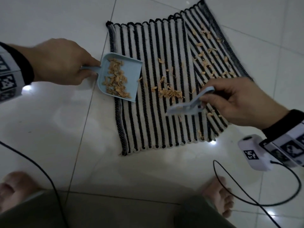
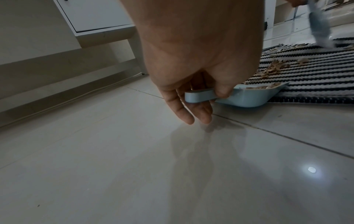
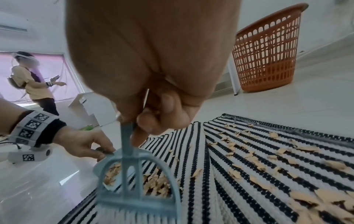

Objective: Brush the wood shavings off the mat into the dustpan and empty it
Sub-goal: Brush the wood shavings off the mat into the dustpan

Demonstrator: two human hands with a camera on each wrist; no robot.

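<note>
Bristles of brush (image 3: 134, 178) blurred; dustpan (image 3: 107, 172) half hidden.

The mat (image 1: 158, 102) is woven cloth, ribbed and rough, its black and white cords standing in ridges, and dry, flaky wood shavings (image 1: 171, 93) lie scattered on it. Resting on the mat's edge, the dustpan (image 1: 131, 76) is smooth, matt pale-blue plastic, as is the brush (image 1: 189, 106) above the mat. Under the mat the floor (image 1: 65, 129) is glossy glazed tile that mirrors lights, and beyond the mat stands a basket (image 3: 266, 50) of perforated orange plastic.
</note>
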